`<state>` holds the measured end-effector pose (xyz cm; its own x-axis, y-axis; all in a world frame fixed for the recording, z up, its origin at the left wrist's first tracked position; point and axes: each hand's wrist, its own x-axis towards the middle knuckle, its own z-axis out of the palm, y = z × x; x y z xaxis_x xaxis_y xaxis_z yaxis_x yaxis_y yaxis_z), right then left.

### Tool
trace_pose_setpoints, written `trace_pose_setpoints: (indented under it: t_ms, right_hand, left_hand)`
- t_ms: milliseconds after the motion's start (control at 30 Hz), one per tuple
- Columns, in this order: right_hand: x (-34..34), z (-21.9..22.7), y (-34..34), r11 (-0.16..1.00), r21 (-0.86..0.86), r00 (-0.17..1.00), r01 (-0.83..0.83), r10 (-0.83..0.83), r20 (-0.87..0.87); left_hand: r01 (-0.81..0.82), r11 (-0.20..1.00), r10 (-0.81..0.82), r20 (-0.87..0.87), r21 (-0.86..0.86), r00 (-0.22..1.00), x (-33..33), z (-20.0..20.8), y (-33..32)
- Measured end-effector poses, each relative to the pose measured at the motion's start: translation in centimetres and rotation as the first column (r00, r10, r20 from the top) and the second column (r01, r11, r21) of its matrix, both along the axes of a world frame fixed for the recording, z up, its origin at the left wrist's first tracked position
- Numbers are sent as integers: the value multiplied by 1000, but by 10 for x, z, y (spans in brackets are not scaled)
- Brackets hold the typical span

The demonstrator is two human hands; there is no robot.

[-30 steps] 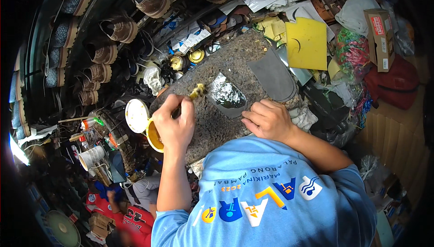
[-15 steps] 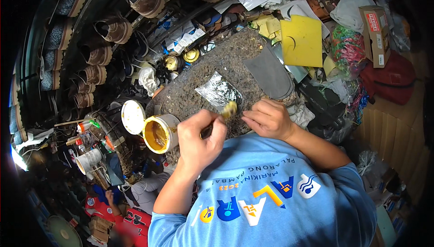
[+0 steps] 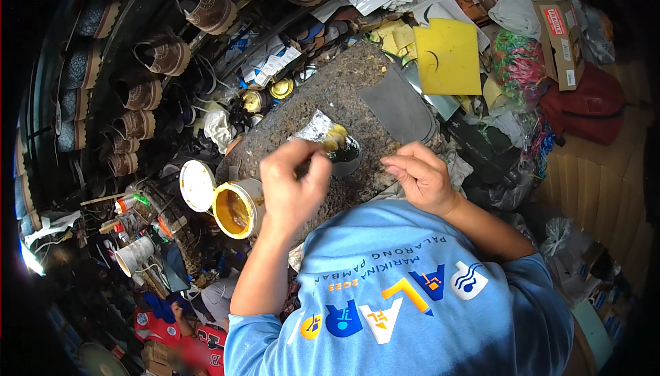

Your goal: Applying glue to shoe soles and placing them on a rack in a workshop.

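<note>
In my left hand (image 3: 294,178) is a short brush, its bristles (image 3: 335,136) yellow with glue and resting over a sole-shaped piece. That dark piece (image 3: 347,164) lies on the rough work surface, and wet glue glistens across its upper part. My fist hides most of the brush handle. To the right of the piece hovers my right hand (image 3: 423,178), its fingers curled in and tips close together, with nothing visible between them. Grey sole-shaped sheets (image 3: 399,106) lie just beyond it. Left of my left hand a white glue tub (image 3: 256,200) lies tilted, yellow glue inside.
The tub's lid (image 3: 197,185) hangs at its left side. Glue-crusted tins (image 3: 281,88) stand behind the work surface (image 3: 323,90). Brown shoes (image 3: 204,8) fill racks at upper left. A yellow sheet (image 3: 447,57) and a cardboard box (image 3: 558,42) lie at upper right.
My left hand has moved the brush up and left across the glue-wet piece. My right hand has shifted right, away from the piece's edge. The whole view has shifted slightly.
</note>
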<state>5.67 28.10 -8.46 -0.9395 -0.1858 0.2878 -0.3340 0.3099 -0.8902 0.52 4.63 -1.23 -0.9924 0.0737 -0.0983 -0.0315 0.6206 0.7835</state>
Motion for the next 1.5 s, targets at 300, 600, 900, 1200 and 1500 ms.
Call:
trace_pose_setpoints:
  t_ms: [300,600,900,1200,1500]
  right_hand:
    - [-2,17,3,997,42,997,64,-66,44]
    - [2,17,-2,995,32,992,96,-98,79]
    - [6,16,-4,993,16,980,117,-118,158]
    - [6,13,-9,993,11,970,116,-115,215]
    - [3,12,-15,994,34,960,107,-112,256]
  left_hand:
    - [74,997,-73,-42,10,996,17,4,7]
    - [104,995,-104,-127,-8,986,18,3,8]
    - [-7,999,1,-126,-47,992,17,11,-13]
    - [91,992,-97,-77,-88,992,26,17,-35]
    - [174,984,-176,-34,-41,984,25,22,-31]
